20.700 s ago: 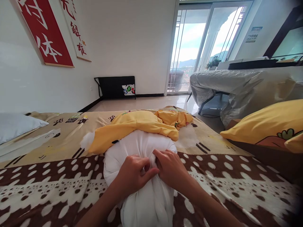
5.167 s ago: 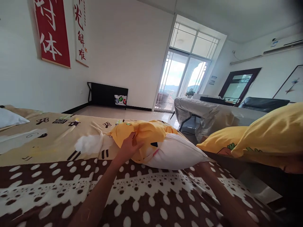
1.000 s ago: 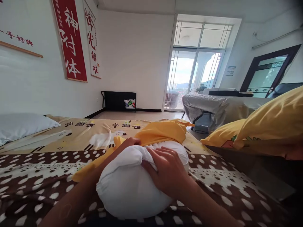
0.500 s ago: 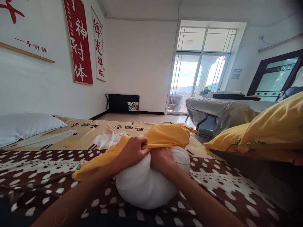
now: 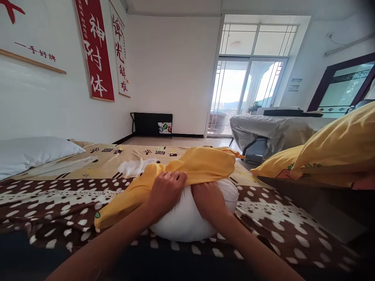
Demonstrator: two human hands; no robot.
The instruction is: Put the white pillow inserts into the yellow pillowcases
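Observation:
A white pillow [image 5: 187,224] lies on the bed in front of me, its far part covered by a yellow pillowcase [image 5: 205,164]. My left hand [image 5: 168,191] is closed on the near edge of the pillowcase, its fingers curled over the fabric. Pressed against the top of the pillow, my right hand [image 5: 209,199] reaches in under the case's edge; its fingers are hidden there. Loose yellow cloth trails left past my left forearm, with a small green print at its corner.
Beneath the pillow spreads a brown blanket with white spots [image 5: 117,212] over a beige printed sheet [image 5: 96,160]. Another white pillow [image 5: 38,154] lies at the left. Yellow bedding [image 5: 331,156] rises at the right. Farther back stands a plastic-covered table [image 5: 263,127].
My left hand has turned more knuckles-up on the pillowcase edge. Less of the white pillow bulges toward me, and its near crease has smoothed. The view has tilted slightly down.

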